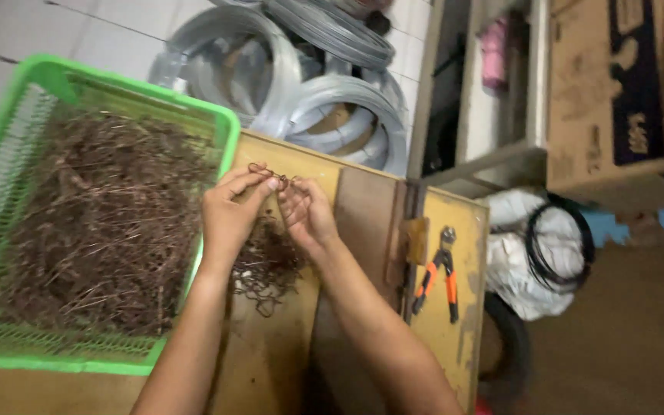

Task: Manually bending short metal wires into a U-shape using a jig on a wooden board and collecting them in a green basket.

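Far left, your green plastic basket [228,127] sits on the wooden workbench [455,230], heaped with thin rusty wire pieces [109,223]; its slotted wall runs down the near edge. Just right of the basket comes your left hand [230,215], fingers curled in tight, thumb and forefinger pinched on a small bent wire piece [269,173] — it's held up just above the bench, past the basket's right rim. Your right hand [307,214] meets it from the other side; fingertips narrow, closed on the same wire piece, so both hands grip it between them. Under your wrists a small dark pile of shaped wire pieces [267,265] lies on the bench, just beside the basket. Beyond your hands, off the bench's far edge, coils of silver wire [332,107] rest against each other on the tiled floor. Further right, a metal hinge [415,240] on the bench; then orange-handled pliers [441,277] lying flat, well apart from your hands. Past the bench edge — a white sack [512,261] with a loop of black wire [559,242] on it; above that, a cardboard box [616,92].
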